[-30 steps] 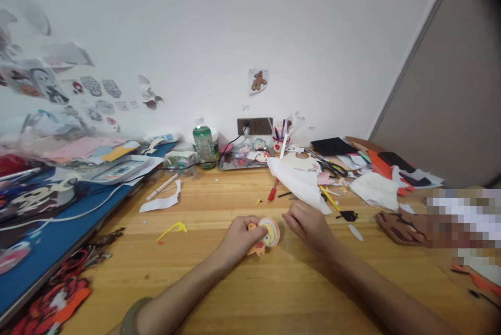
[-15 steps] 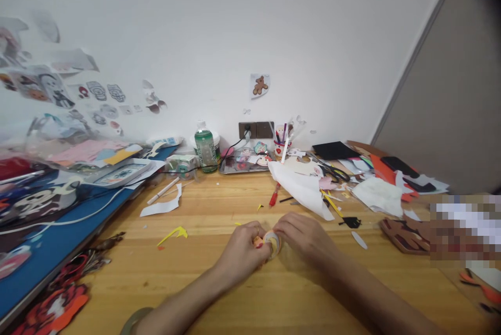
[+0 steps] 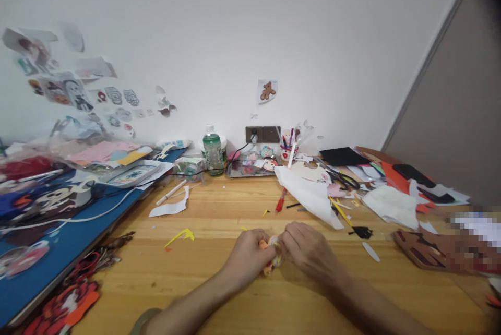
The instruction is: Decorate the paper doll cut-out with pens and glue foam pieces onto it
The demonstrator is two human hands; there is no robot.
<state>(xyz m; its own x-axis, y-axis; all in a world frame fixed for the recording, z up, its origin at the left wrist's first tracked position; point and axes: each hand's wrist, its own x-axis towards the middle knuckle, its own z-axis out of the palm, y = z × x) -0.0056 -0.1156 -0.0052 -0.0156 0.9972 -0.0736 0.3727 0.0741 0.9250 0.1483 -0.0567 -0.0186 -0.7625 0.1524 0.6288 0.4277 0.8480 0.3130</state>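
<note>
One small orange-and-pale cutout sits between both hands above the wooden table. The left hand pinches it; whether the right hand, at its 3 o'clock edge, grips, I cannot tell. Bare wood opens at 6 o'clock and toward 9; farther that way runs a blue board's edge. Near 12, a metal tray holds colourful pieces; beside it, a cup holds pens.

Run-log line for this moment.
left hand: gripping orange-and-pale cutout | right hand: at cutout's edge, grip unclear | nearby: yellow scrap, white sheet
</note>
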